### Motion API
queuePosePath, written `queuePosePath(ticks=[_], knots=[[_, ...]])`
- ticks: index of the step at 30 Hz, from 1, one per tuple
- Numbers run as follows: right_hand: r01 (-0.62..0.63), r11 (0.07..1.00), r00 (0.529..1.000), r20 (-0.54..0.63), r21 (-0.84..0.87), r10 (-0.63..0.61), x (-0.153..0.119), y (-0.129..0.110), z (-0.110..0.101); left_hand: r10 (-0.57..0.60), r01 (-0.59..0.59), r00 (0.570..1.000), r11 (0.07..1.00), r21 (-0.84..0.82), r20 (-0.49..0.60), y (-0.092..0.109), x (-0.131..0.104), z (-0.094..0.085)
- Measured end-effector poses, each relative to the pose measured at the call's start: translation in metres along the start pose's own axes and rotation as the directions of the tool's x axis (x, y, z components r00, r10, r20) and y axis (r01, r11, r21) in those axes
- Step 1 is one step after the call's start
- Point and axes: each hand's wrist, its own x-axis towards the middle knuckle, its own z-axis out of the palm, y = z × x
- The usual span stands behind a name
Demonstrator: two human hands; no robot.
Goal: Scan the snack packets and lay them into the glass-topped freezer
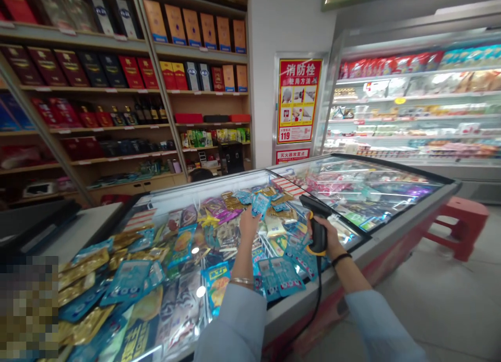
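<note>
Behind a glass-topped freezer [410, 213], wooden shelves [178, 51] of boxed goods fill the far left and a red sign [299, 101] hangs at far centre. The left hand [248, 224] has its grip closed on a pale blue packet [260, 203] over the middle of the freezer, with gold packets [84, 265] heaped at near left. To its right, the right hand's [331, 236] grip is wrapped around a black-and-yellow scanner [318, 230], whose cord [318, 289] hangs toward the near side.
</note>
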Motion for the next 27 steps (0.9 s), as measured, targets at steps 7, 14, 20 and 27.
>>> queuePosePath(ticks=[7, 14, 20, 27], knots=[[-0.031, 0.999, 0.999, 0.034, 0.039, 0.029, 0.005, -0.002, -0.01, -0.05, 0.043, 0.997, 0.994, -0.102, -0.063, 0.003, 0.005, -0.003], [-0.026, 0.999, 0.995, 0.093, 0.021, 0.024, 0.001, 0.001, -0.009, -0.026, 0.002, 0.996, 0.959, -0.282, -0.08, 0.006, 0.003, -0.001], [-0.021, 1.0, 0.993, 0.117, 0.023, 0.018, 0.002, 0.002, -0.014, 0.008, -0.026, 0.998, 0.942, -0.336, -0.056, 0.002, 0.004, 0.004], [-0.01, 0.999, 0.986, 0.17, 0.044, 0.002, 0.001, 0.005, -0.017, 0.018, -0.034, 0.998, 0.965, -0.262, -0.061, 0.002, 0.004, 0.001]])
